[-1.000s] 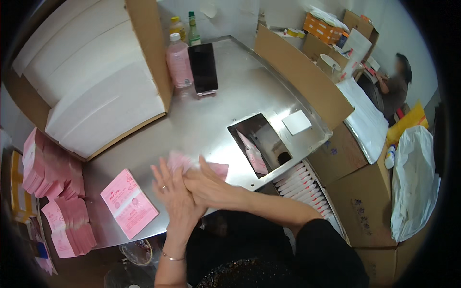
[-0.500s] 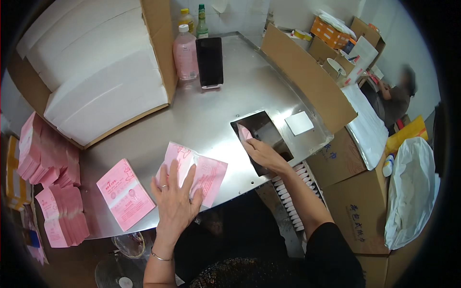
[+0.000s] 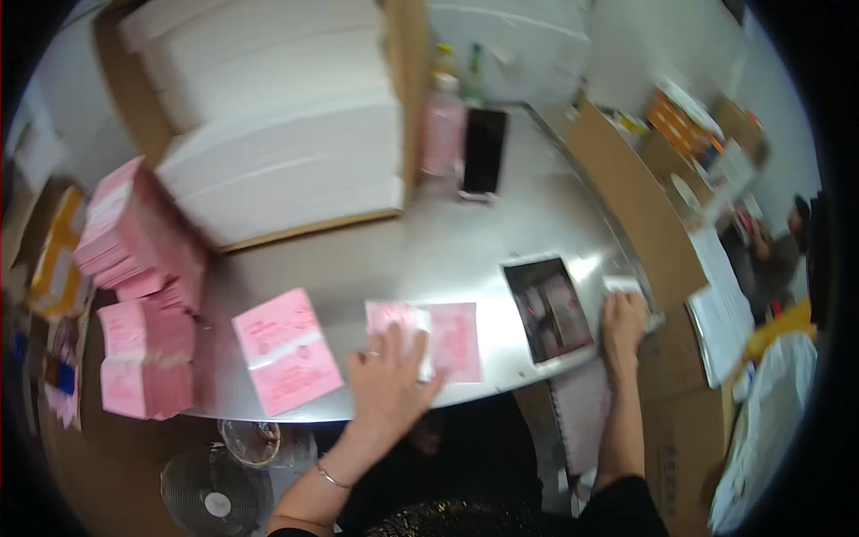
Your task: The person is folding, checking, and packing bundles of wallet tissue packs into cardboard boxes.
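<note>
My left hand (image 3: pixel 392 385) lies flat, fingers apart, on a pink printed wrapper (image 3: pixel 458 345). A white strip (image 3: pixel 426 345) shows on the wrapper beside the fingers. Left of it rests a flat stack of pink printed wrappers (image 3: pixel 288 351) with a pale band across the middle. My right hand (image 3: pixel 624 327) is at the small white square pad (image 3: pixel 622 284) by the table's right edge. Its fingertips are blurred and partly hidden, touching or just over the pad. Between the hands is a rectangular opening (image 3: pixel 548 311) in the metal tabletop, with dim shapes inside.
Tall stacks of pink wrappers (image 3: pixel 148 358) stand at the left edge. Behind is an open carton (image 3: pixel 313 231) holding white stacks. A phone (image 3: pixel 483 154) leans by a pink bottle (image 3: pixel 443 130). Cardboard (image 3: pixel 635 197) borders the right; a fan (image 3: pixel 215 492) sits below. Another person (image 3: pixel 778 259) is far right.
My right hand has left the tabletop opening, where it held a pink packet, and moved right to the white pad. My left hand stays on the wrapper, which now lies straighter. The view has shifted.
</note>
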Demonstrator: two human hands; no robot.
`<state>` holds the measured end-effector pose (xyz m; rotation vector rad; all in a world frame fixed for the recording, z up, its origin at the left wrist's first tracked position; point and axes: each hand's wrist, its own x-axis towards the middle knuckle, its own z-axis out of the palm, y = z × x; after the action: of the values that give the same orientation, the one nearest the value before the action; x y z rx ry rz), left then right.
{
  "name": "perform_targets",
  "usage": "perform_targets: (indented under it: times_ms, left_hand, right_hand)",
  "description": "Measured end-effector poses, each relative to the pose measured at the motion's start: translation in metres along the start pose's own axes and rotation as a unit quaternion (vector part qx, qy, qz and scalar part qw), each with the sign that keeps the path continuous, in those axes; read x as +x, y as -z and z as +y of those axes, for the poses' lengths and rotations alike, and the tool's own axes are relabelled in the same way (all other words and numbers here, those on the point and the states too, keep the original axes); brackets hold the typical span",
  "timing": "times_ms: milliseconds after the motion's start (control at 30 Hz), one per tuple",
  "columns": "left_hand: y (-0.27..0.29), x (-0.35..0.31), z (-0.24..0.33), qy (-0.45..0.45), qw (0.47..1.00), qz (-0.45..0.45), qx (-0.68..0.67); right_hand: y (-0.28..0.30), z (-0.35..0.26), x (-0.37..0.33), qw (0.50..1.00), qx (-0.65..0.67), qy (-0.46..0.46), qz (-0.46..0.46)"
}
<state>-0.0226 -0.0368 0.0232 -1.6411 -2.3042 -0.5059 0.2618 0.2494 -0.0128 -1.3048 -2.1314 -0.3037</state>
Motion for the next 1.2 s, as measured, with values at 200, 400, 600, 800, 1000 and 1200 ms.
perform_targets:
  times_ms: [200,400,600,800,1000,1200]
  left_hand:
    - [0.017,-0.004,0.018,0.053,0.995,-0.079,0.023]
    - [0.007,-0.017,0.013,0.023,0.998,0.047,-0.021]
    - [0.046,0.036,-0.065,0.082,0.958,0.238,-0.137]
    - [0.058,0.131,-0.234,0.229,0.864,0.428,-0.135]
    - [0.063,0.144,-0.276,0.263,0.826,0.452,-0.21]
    - [0.059,0.154,-0.273,0.241,0.821,0.495,-0.151]
  right_hand:
    - [0.036,-0.048,0.01,0.998,0.033,0.03,0.048]
    - [0.029,-0.22,0.066,0.916,0.326,0.229,0.043]
    - [-0.004,-0.344,0.149,0.857,0.51,0.062,0.033]
    - [-0.034,-0.387,0.153,0.839,0.528,0.001,0.133]
    - [-0.05,-0.388,0.154,0.831,0.53,-0.007,0.172]
    - [-0.033,-0.394,0.159,0.902,0.382,-0.005,0.203]
